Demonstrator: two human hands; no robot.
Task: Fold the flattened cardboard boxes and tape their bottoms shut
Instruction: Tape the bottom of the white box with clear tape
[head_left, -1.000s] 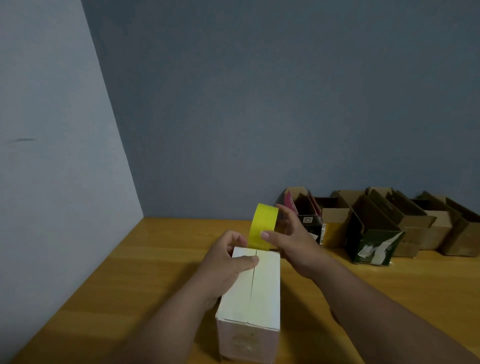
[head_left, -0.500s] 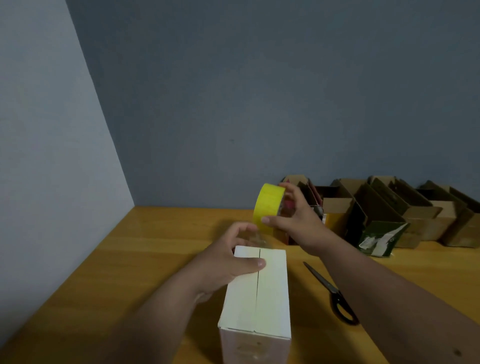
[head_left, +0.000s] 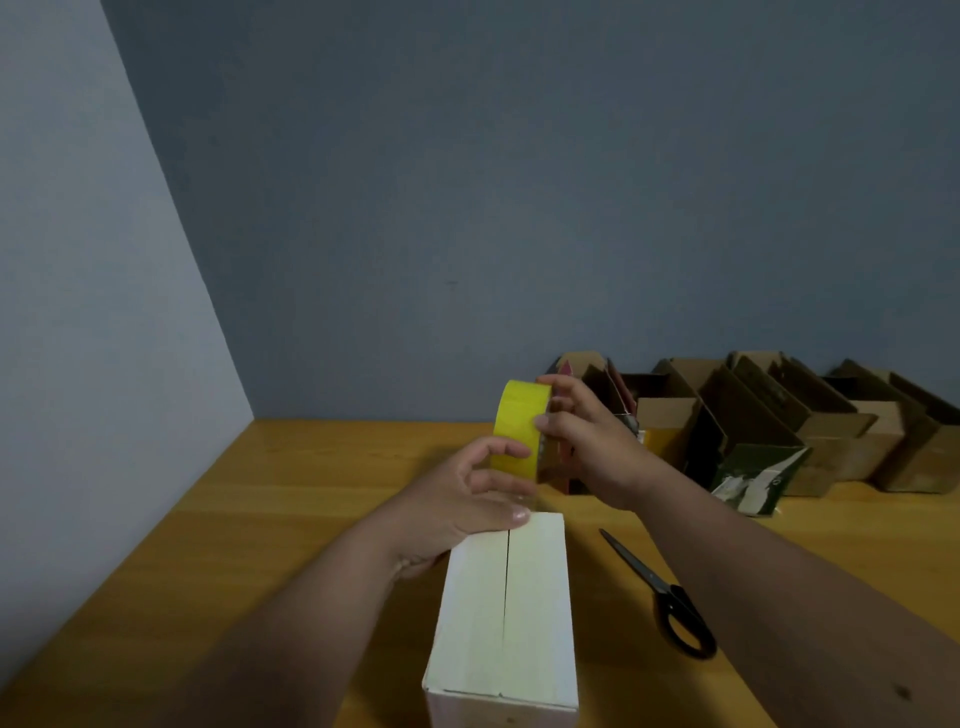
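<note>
Your right hand (head_left: 587, 441) holds the roll of yellow tape (head_left: 519, 426) on edge, fingers curled over its smooth band, just above the far end of the white box (head_left: 511, 608). Your left hand's (head_left: 462, 509) grip pinches at the roll's lower edge, thumb pressed on the box's matte top beside the seam where two flaps meet. The box is a long cardboard block standing on the glossy wooden table (head_left: 260, 519). Black-handled scissors (head_left: 660, 592) lie to its right. Open brown cardboard boxes (head_left: 831, 426) line the blue-grey wall (head_left: 467, 208).
</note>
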